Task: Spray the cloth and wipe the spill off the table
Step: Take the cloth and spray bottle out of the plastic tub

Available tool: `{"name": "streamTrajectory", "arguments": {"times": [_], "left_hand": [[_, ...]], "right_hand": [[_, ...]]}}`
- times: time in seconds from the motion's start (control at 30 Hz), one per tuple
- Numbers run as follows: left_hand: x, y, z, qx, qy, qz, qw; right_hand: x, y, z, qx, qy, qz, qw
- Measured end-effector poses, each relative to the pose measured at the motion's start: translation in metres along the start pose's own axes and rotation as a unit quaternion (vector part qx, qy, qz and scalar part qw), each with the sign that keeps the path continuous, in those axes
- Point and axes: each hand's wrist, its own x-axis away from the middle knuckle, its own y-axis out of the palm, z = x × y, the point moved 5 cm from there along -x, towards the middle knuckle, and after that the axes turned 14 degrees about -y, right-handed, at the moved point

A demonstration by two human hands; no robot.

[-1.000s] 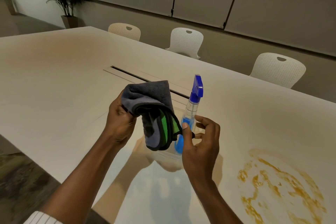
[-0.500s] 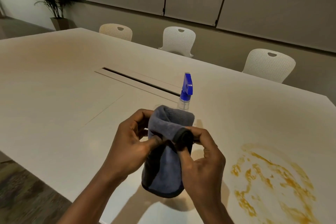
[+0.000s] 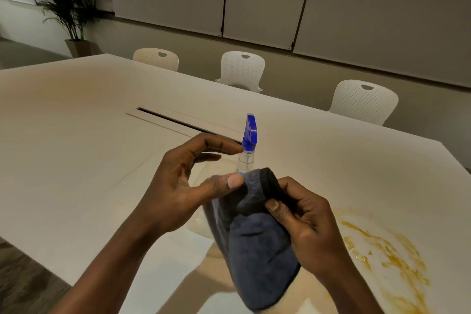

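- While the big pale bench (image 3: 76, 135) fills most of the view, the brown spill (image 3: 382, 252) sits on it near the right side, and nothing has wiped it yet.
- The gray cloth (image 3: 254, 250) hangs in the air over the bench, just left of the spill. It hangs long-ways, top to bottom, with its folded top edge up by the hands.
- The right hand (image 3: 305, 224) has its grip pinched tight on the top fold of the cloth, thumb on the front.
- The left hand (image 3: 178, 186) has a wide grip. Only its thumb touches the cloth. Its fingers (image 3: 219, 145) are spread and point at the neck of the spray bottle (image 3: 248, 145).
- The spray bottle stands straight up on the bench, right behind the cloth, so its lower half is hidden. Its blue top pokes up above the hands.
- The bottle is just past the left fingers, almost touching them. The left hand is the nearer one, so I think it is the hand to take the bottle while the right hand holds the cloth. The spray step does not look done yet.
- Half a second ago both hands were pinching the cloth together. Now the left hand has let go with its fingers and opened toward the bottle.
- One second ago the left hand held the cloth alone, and the right hand was by the bottle.
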Motion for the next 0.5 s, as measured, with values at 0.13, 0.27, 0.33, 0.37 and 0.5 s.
{"name": "streamTrajectory", "arguments": {"times": [0.13, 0.27, 0.33, 0.37, 0.5], "left_hand": [[-0.011, 0.006, 0.005, 0.128, -0.059, -0.107, 0.984], [-0.020, 0.013, -0.007, 0.193, -0.113, -0.133, 0.965], [-0.022, 0.015, -0.016, 0.197, -0.117, -0.111, 0.967], [-0.022, 0.018, -0.020, 0.198, -0.115, -0.111, 0.967], [-0.020, 0.034, -0.040, 0.195, -0.119, -0.081, 0.970]], "right_hand": [[-0.006, -0.003, -0.010, -0.032, -0.003, -0.006, 0.999], [-0.016, -0.001, -0.011, -0.044, 0.002, 0.051, 0.998], [-0.020, 0.003, -0.009, -0.082, 0.012, 0.085, 0.993], [-0.022, 0.007, -0.007, -0.103, 0.026, 0.097, 0.990], [-0.023, 0.024, 0.012, -0.192, 0.144, 0.121, 0.963]]}}
